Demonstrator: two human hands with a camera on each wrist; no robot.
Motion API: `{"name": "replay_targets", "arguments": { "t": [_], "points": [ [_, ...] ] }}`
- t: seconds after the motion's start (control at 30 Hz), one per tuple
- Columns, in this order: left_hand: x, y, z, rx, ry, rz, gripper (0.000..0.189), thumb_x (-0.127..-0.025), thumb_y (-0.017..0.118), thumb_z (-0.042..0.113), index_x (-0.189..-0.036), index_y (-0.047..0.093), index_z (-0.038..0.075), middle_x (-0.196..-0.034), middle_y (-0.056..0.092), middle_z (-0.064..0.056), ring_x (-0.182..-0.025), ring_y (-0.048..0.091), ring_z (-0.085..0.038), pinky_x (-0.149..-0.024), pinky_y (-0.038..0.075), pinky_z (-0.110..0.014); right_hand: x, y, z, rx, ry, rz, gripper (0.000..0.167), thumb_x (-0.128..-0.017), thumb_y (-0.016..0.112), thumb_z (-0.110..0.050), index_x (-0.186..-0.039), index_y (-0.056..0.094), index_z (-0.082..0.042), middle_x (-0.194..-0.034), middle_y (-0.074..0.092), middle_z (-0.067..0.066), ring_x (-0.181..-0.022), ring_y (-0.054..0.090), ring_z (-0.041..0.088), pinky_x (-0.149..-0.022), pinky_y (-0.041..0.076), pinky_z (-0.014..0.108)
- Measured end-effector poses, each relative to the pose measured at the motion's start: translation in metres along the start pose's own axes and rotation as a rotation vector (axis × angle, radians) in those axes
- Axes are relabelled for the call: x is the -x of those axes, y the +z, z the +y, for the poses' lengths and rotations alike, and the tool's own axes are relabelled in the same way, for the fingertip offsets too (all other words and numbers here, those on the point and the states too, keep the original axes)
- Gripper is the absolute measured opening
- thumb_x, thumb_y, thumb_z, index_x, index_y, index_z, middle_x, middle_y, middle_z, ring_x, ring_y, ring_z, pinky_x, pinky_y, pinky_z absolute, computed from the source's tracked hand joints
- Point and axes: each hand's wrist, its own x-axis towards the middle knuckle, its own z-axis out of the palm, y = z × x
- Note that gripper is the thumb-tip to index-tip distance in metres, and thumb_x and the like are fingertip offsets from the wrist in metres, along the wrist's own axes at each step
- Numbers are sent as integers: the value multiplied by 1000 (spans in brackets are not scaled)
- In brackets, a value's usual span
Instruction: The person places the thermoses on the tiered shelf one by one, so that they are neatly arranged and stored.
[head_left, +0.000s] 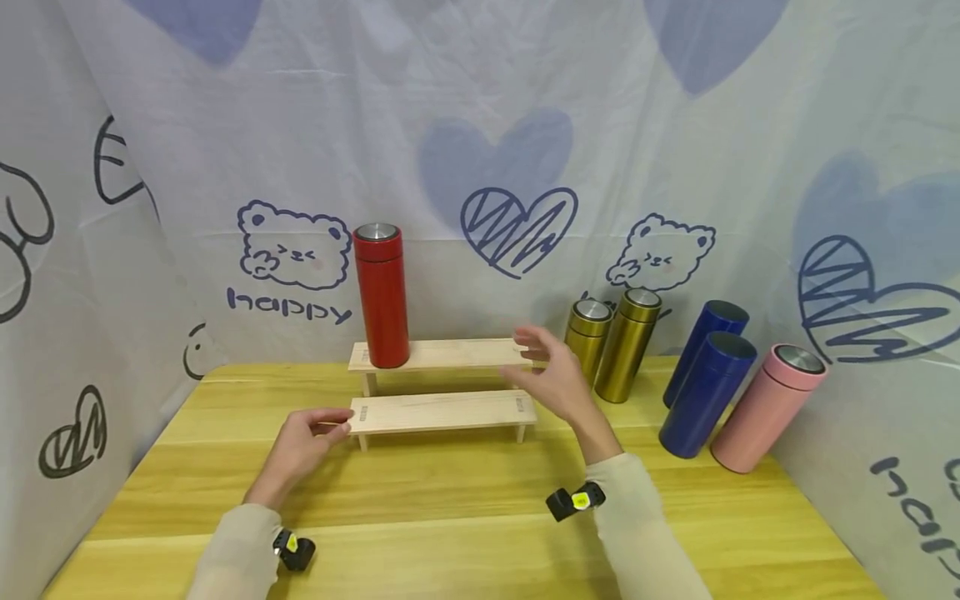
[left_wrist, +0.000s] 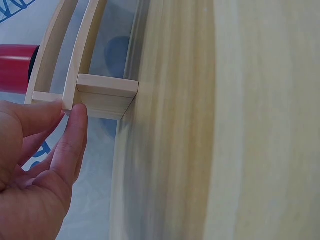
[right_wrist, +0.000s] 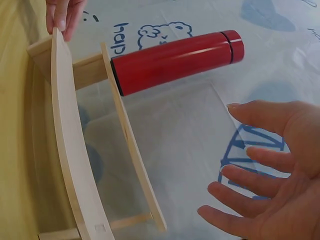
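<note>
My left hand [head_left: 303, 450] pinches the left end of the front, lower wooden shelf [head_left: 442, 411] between thumb and fingers, as the left wrist view shows up close. Behind it stands a taller wooden shelf [head_left: 457, 353]. A red thermos bottle [head_left: 383, 300] with a silver lid top stands upright on that rear shelf near its left end. Over the right ends of the shelves, my right hand [head_left: 555, 375] is held with fingers spread and nothing in it. In the right wrist view the right hand [right_wrist: 270, 175] faces the red thermos bottle [right_wrist: 175, 62], apart from it.
To the right stand a short gold thermos [head_left: 587, 342] and a taller gold thermos [head_left: 628, 346]. Two blue thermoses [head_left: 705, 400] and a pink thermos [head_left: 765, 412] are farther right on the wooden table [head_left: 420, 542]. A printed curtain [head_left: 480, 83] hangs behind.
</note>
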Motion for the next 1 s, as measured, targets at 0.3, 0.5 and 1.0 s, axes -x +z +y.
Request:
{"name": "replay_targets", "arguments": {
  "t": [0.3,0.5,1.0],
  "points": [
    [0,0,0,6,1,3,30,-102,65,12,-130,70,4,-133,70,-20,-117,67,-33,-84,52,-23,20,-28,17,40,50,65,61,-89,82,-22,-142,57,-11,-142,62,17,-132,58,43,-108,49,57],
    [0,0,0,-4,9,4,30,-101,65,11,-130,70,3,-132,70,-21,-118,67,-35,-86,52,-25,29,-44,32,64,59,103,56,-90,81,-22,-139,59,-7,-140,63,21,-129,59,43,-109,48,57],
    [1,1,-1,-7,6,16,30,-101,65,11,-130,71,3,-132,70,-21,-119,66,-36,-89,56,-31,38,-80,48,104,144,242,54,-94,77,-28,-139,58,-4,-141,62,19,-129,60,37,-105,49,50]
  ]
}}
